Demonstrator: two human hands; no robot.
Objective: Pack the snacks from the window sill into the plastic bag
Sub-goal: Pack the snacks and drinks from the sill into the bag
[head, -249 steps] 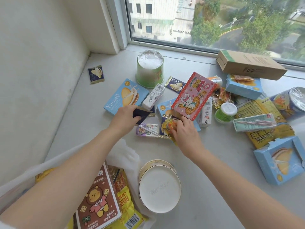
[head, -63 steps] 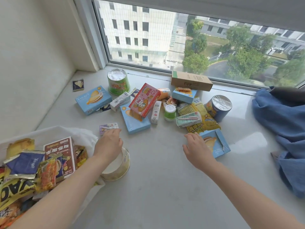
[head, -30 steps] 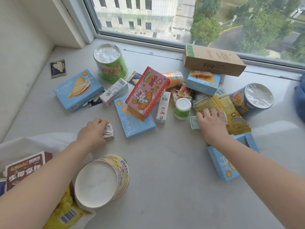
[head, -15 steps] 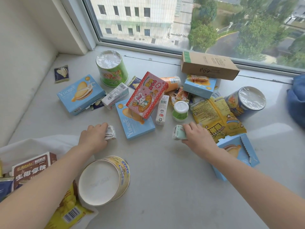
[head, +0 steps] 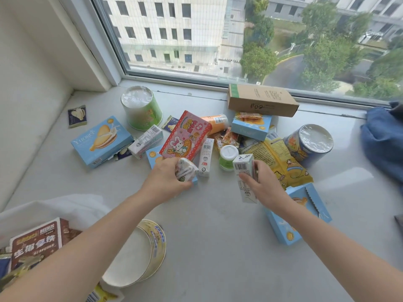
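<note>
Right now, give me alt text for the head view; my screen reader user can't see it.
A person's left hand grips a small white packet and the right hand holds a slim white carton over a window sill strewn with snack boxes, cups and packets. At lower left, a white plastic bag already holds several snacks.

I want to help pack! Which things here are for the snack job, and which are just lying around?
For the job:
small carton in right hand
small packet in left hand
pink rabbit box
plastic bag

Lying about:
blue cloth
brown cardboard box, perhaps
</note>
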